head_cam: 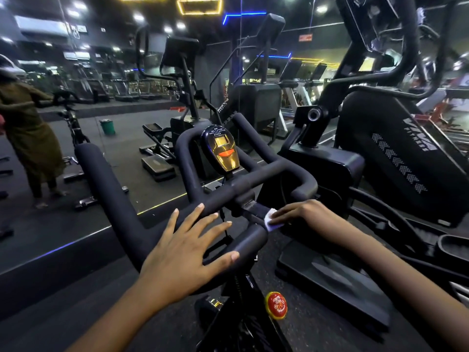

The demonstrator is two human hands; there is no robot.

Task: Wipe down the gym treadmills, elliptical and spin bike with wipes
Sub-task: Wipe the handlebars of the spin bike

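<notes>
A black spin bike fills the middle of the head view, with padded handlebars (266,174) and a gold and black console (223,151). My left hand (185,252) lies flat with fingers spread over the near handlebar loop. My right hand (297,212) presses a small white wipe (270,221) onto the bar's centre stem, fingers laid fairly straight over it. A red resistance knob (276,304) sits lower on the frame.
A black elliptical (380,148) stands close on the right, its pedal (337,275) near my right forearm. A mirror wall ahead reflects a person (30,138) at a bike, a green bin (107,127) and treadmills (121,91).
</notes>
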